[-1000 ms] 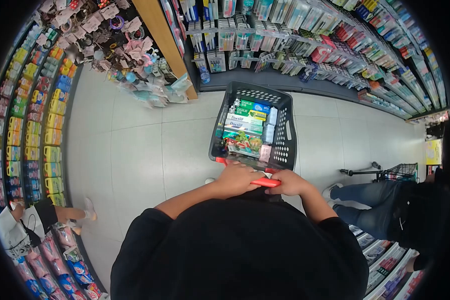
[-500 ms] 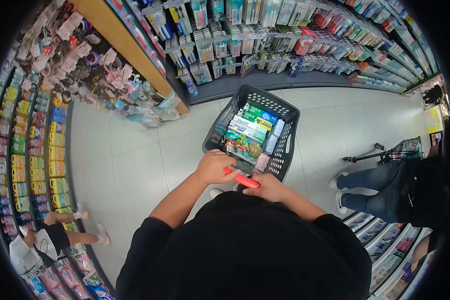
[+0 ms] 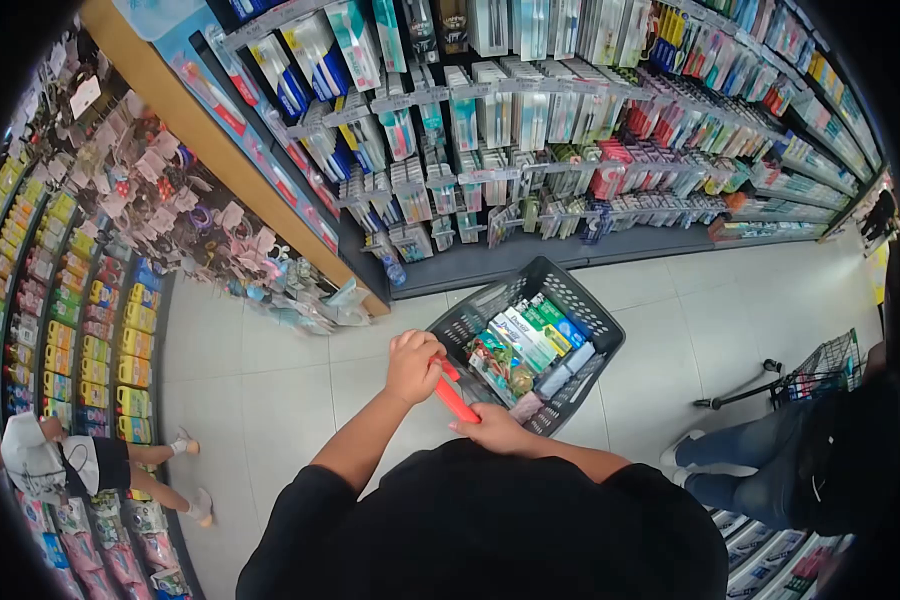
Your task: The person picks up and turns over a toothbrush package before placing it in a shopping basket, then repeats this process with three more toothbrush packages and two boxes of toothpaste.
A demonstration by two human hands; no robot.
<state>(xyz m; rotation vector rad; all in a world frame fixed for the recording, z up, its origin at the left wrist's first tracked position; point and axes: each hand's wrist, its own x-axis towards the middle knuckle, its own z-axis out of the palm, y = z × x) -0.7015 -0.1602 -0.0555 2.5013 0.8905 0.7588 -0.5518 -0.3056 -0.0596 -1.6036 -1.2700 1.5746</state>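
Note:
A dark perforated basket [image 3: 595, 310] stands in front of me, tilted to the right. Inside it lie green and white toothpaste boxes [image 3: 522, 335], a colourful pack [image 3: 498, 366], pale bluish packages [image 3: 564, 370] and a small pink item [image 3: 526, 407]. Its red handle [image 3: 455, 398] reaches toward my body. My left hand [image 3: 415, 366] is closed round the handle's upper left end. Lower down, my right hand [image 3: 492, 428] grips the other end, its fingers partly hidden.
Toothbrush shelves [image 3: 530, 100] run across the front. Hanging accessories [image 3: 160, 190] and bottle shelves [image 3: 70, 330] line the left. A person [image 3: 80, 465] is at left; another person in jeans [image 3: 740, 465] stands right, near a wire cart [image 3: 815, 375].
The basket sits lower and further right in view, turned clockwise. The handle slants more steeply, with my left hand higher relative to my right. The front shelves fill more of the view.

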